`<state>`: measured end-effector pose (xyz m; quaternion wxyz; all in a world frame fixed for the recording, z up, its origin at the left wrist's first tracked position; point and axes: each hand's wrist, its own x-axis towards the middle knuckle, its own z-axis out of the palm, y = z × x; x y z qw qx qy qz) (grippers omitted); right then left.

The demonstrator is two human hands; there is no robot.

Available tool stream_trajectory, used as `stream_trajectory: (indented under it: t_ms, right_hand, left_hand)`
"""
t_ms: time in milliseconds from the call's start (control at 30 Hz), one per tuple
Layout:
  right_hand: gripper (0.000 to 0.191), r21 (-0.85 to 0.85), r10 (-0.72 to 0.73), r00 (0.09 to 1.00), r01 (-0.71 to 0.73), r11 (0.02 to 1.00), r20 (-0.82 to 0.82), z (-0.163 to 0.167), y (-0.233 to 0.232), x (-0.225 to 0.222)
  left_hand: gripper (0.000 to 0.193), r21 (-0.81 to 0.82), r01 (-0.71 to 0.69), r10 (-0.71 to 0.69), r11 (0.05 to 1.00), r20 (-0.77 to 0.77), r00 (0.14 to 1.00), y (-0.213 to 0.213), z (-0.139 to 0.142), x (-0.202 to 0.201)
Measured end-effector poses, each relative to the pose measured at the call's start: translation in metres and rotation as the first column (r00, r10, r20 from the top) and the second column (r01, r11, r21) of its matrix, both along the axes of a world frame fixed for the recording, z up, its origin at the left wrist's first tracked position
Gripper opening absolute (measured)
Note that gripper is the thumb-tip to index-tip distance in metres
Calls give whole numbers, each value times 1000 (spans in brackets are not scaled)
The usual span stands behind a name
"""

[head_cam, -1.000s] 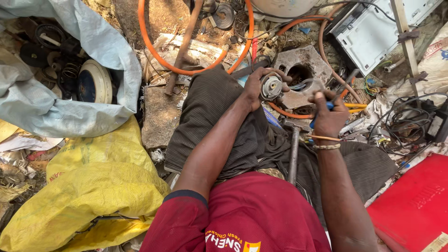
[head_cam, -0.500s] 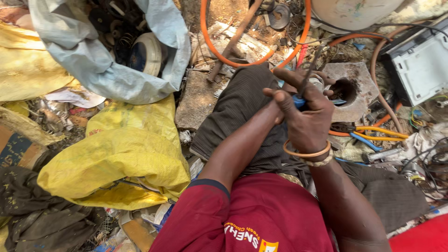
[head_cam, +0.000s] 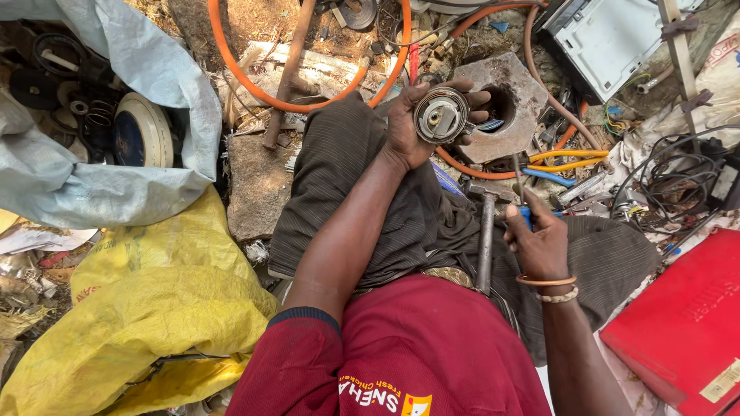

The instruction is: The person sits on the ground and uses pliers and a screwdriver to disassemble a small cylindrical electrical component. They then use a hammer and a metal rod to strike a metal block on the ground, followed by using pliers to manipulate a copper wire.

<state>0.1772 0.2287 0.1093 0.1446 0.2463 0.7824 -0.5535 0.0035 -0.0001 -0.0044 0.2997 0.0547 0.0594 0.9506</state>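
Round grey metal motor part with coiled rim (head_cam: 441, 115) sits in left hand (head_cam: 416, 123), palm up, fingers (head_cam: 472, 98) curled round its edge, gripping. Held above lap, in front of grey stone block with round hole (head_cam: 518, 92). Right hand (head_cam: 539, 245) closed on blue-handled tool (head_cam: 526, 214), shaft pointing up. Hammer with steel shaft (head_cam: 486, 239) lies across dark trousers (head_cam: 347, 177), just beside. Orange hose (head_cam: 308, 104) loops beyond knees.
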Motion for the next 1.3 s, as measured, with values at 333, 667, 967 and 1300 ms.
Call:
stream_trajectory:
  t_ms: [333, 667, 967, 1300]
  right_hand:
    - [32, 524, 305, 861, -53, 850, -407, -19, 4, -18]
    - [26, 514, -52, 932, 245, 822, -359, -68, 178, -47]
    - [108, 762, 109, 981, 50, 646, -158, -67, 187, -58]
    - [40, 454, 267, 958, -283, 845, 101, -67, 168, -11]
  left_hand:
    - [63, -181, -80, 88, 980, 34, 996, -4, -15, 9]
    - [53, -474, -83, 257, 877, 316, 913, 11, -45, 4]
    - [56, -526, 33, 124, 850, 259, 958, 12, -32, 1]
    - [59, -659, 11, 181, 752, 223, 958, 28, -15, -2]
